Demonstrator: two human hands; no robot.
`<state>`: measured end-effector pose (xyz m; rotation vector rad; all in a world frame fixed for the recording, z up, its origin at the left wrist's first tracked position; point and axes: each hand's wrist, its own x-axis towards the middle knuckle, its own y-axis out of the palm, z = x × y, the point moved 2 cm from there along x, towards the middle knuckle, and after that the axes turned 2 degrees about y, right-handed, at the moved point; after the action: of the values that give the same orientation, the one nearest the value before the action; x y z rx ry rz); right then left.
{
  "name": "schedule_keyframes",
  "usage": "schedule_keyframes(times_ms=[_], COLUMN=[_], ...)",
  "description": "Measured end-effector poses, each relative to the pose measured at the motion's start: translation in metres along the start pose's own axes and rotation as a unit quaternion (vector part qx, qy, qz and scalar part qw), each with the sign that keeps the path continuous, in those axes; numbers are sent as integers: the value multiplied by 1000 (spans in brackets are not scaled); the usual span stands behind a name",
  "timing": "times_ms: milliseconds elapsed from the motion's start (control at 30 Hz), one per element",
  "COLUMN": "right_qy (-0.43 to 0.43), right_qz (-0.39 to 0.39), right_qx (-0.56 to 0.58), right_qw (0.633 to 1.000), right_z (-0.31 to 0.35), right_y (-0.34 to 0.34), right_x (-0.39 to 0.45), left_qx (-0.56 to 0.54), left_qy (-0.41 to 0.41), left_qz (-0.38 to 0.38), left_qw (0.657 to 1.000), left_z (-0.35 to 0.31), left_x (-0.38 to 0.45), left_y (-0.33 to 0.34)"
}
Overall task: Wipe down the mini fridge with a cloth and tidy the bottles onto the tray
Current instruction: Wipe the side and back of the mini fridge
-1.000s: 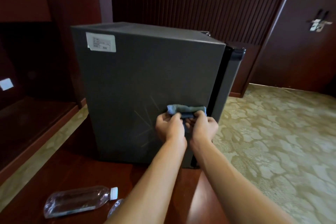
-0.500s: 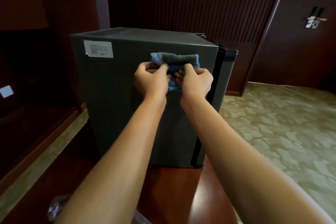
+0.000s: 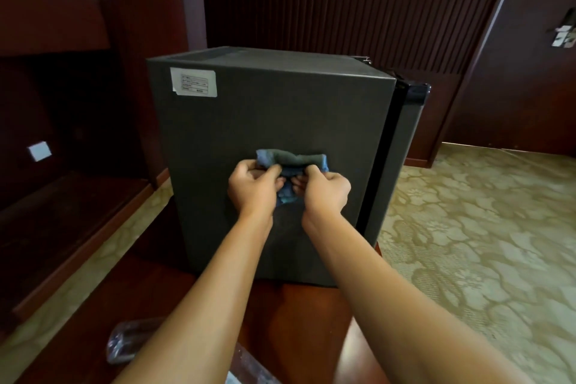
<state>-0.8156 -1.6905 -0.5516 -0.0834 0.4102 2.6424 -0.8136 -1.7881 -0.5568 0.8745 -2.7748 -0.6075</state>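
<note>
Head view: both hands bunched together, frame centre
Left hand (image 3: 254,185): gripping blue cloth (image 3: 291,162)
Right hand (image 3: 325,188): same cloth, pressed on fridge (image 3: 265,115) side
Bottles (image 3: 131,341): lying on worktop (image 3: 299,321), bottom left

Head view, single frame. Room dim overall; dark wood walls in the upper half nearly lose detail. Brightest area is the patterned carpet (image 3: 486,246) at right, lit from the right of the frame. Both forearms evenly lit, slightly soft. Faint shadow under the hands on the grey fridge side (image 3: 280,121). Glossy reflection on the red-brown tabletop (image 3: 299,315), lower centre. Wide-angle bowing of verticals at left and right edges. White label (image 3: 193,82) text unreadable.
</note>
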Motion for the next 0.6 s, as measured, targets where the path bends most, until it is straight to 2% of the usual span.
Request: schedule_keyframes(times_ms=[133,267,400,600], right_qy=[-66,-102,-104,-40], right_qz=[37,50,67,71], right_qx=[21,-2,-12,-68], right_qw=[997,994,992,994], right_z=[35,41,14,-50], right_y=[30,46,46,44], right_x=[-6,-11,-14,-17], left_qx=[-20,25,86,116], left_qy=[56,83,128,83], left_qz=[-2,34,24,-12], left_qw=[998,996,988,990], left_z=[-41,-58,-35,19], left_x=[20,37,40,44], left_y=[5,-6,-31,-77])
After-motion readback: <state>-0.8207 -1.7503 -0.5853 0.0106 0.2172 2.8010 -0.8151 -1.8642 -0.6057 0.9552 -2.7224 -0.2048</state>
